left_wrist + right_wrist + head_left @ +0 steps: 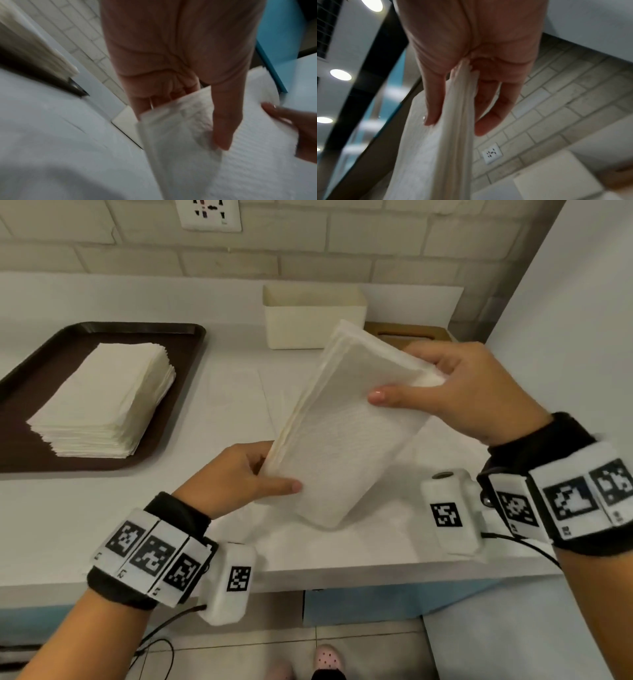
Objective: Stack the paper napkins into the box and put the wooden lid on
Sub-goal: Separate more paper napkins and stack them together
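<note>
Both hands hold a thick wad of white paper napkins tilted above the counter. My left hand pinches its near left edge, thumb on top. My right hand pinches the far right corner, thumb on the upper face. In the left wrist view the left hand has its thumb lying over the napkins. In the right wrist view the right hand clamps the napkin wad edge-on. The cream box stands open at the back. The wooden lid lies beside it on the right.
A dark brown tray at the left carries a tall stack of napkins. A single flat napkin lies on the white counter. A brick wall with a socket runs behind; a white wall closes the right side.
</note>
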{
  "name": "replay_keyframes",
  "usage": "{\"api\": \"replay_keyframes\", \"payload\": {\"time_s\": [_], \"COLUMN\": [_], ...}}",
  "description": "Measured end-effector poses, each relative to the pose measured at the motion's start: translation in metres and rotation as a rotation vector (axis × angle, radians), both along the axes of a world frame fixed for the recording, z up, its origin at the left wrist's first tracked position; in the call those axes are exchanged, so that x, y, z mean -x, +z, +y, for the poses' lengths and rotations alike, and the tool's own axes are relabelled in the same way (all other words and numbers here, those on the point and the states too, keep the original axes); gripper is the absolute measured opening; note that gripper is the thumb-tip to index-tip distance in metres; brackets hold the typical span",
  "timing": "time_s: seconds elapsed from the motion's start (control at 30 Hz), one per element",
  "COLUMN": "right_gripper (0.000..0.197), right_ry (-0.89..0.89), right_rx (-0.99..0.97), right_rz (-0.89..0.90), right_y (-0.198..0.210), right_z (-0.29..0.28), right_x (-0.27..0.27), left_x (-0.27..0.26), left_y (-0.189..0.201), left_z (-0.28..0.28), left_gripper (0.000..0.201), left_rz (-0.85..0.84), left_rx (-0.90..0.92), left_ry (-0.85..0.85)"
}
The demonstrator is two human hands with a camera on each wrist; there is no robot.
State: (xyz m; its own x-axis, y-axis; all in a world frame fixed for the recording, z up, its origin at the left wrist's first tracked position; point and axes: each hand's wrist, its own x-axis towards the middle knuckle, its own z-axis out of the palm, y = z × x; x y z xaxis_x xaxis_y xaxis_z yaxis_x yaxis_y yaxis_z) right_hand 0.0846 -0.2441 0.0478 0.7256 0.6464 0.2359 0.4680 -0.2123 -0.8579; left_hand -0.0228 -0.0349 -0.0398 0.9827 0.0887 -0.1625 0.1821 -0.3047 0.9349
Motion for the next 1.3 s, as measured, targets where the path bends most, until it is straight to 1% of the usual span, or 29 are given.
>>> {"api": "replay_keyframes", "payload": {"time_s": [0.07,0.1,0.17,0.23,0.3,0.33,0.37,0.43,0.47,0.53,0.6,0.7,0.77,0.83,0.9,0.97,1.07,1.13,1.17,1.2,1.27,1.3], "right_gripper": [0.015,0.016,0.023,0.038,0.048,0.046,0.04,0.025,0.021,0.02,0.025,0.029,0.025,0.024,0.025,0.028,0.034,0.036,0.037,0.041,0.053,0.054], "right_ry": [0.041,0.038,0.009,0.003,0.01,0.005,-0.014,-0.05,-0.06,-0.062,-0.054,-0.083,-0.106,-0.117,-0.128,-0.138,-0.154,-0.184,-0.19,-0.191,-0.205,-0.203], "right_rx": [-0.002,-0.007,-0.068,-0.153,-0.113,-0.062,-0.033,-0.073,-0.109,-0.142,-0.109,-0.03,-0.049,-0.079,-0.111,-0.144,-0.087,-0.043,-0.056,-0.095,-0.234,-0.315], "right_rz": [-0.054,-0.07,-0.058,0.053,0.171,0.194,0.203,0.208,0.213,0.253,0.32,0.36,0.383,0.375,0.353,0.362,0.397,0.4,0.408,0.427,0.481,0.503], "right_y": [0.012,0.015,0.013,0.001,-0.015,-0.022,-0.026,-0.028,-0.029,-0.035,-0.048,-0.066,-0.065,-0.058,-0.052,-0.052,-0.062,-0.065,-0.064,-0.06,-0.053,-0.049], "right_z": [0.011,0.015,0.017,0.015,0.015,0.017,0.018,0.019,0.019,0.016,0.015,0.017,0.019,0.02,0.02,0.018,0.018,0.019,0.018,0.016,0.007,-0.001], "right_x": [0.001,0.001,0.001,0.0,0.001,0.003,0.004,0.005,0.006,0.006,0.008,0.011,0.011,0.01,0.008,0.007,0.009,0.008,0.007,0.006,0.001,-0.001], "left_x": [-0.011,-0.016,-0.021,-0.024,-0.025,-0.026,-0.027,-0.03,-0.031,-0.03,-0.028,-0.027,-0.029,-0.031,-0.033,-0.034,-0.031,-0.031,-0.03,-0.03,-0.026,-0.022], "left_y": [0.001,0.0,-0.001,-0.002,-0.002,-0.001,0.001,0.003,0.003,-0.001,-0.012,-0.027,-0.027,-0.023,-0.018,-0.018,-0.028,-0.035,-0.036,-0.035,-0.028,-0.022], "left_z": [-0.012,-0.018,-0.028,-0.033,-0.036,-0.037,-0.037,-0.037,-0.037,-0.038,-0.039,-0.042,-0.044,-0.044,-0.042,-0.041,-0.042,-0.043,-0.043,-0.041,-0.034,-0.029], "left_gripper": [0.025,0.024,0.02,0.019,0.02,0.021,0.022,0.025,0.026,0.028,0.029,0.03,0.029,0.029,0.029,0.029,0.033,0.045,0.048,0.045,0.03,0.022], "left_rz": [-0.007,-0.018,-0.035,-0.052,-0.071,-0.082,-0.096,-0.132,-0.146,-0.143,-0.112,-0.054,-0.043,-0.071,-0.106,-0.104,-0.014,0.062,0.088,0.105,0.108,0.09], "left_rx": [0.07,0.114,0.199,0.275,0.305,0.306,0.305,0.313,0.322,0.333,0.313,0.287,0.293,0.295,0.292,0.282,0.196,0.142,0.132,0.118,0.073,0.061], "left_ry": [0.017,0.028,0.057,0.089,0.098,0.102,0.107,0.118,0.121,0.123,0.118,0.117,0.121,0.116,0.113,0.103,0.087,0.062,0.056,0.053,0.045,0.049]}}
